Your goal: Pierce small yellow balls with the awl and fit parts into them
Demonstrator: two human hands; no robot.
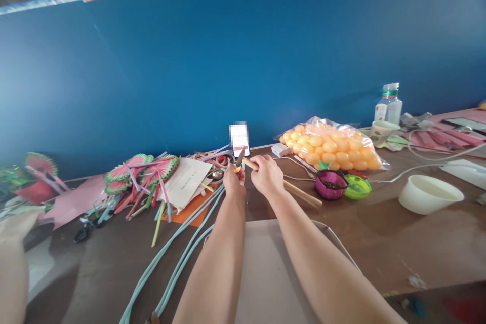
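My left hand [234, 180] is closed around a small tool [239, 158] with a dark pointed tip and a yellow part; its exact kind is hard to make out. Just to the right, my right hand [267, 176] grips a light brown wooden stick [302, 194]. The stick's near end angles down to the right across the table, while its other end pokes out toward the tool's tip. A phone with a lit white screen [240, 137] stands against the blue panel behind my hands. Pale blue cords [178, 243] run beside my left forearm.
To the left lie pink-green paper fans [129, 172], a printed sheet [188, 179] and black scissors [85, 228]. Rightward are a bag of orange balls [334, 147], a purple pouch [329, 185], a white bowl [429, 195] and bottles [389, 104]. Another person's arm [13, 263] shows far left.
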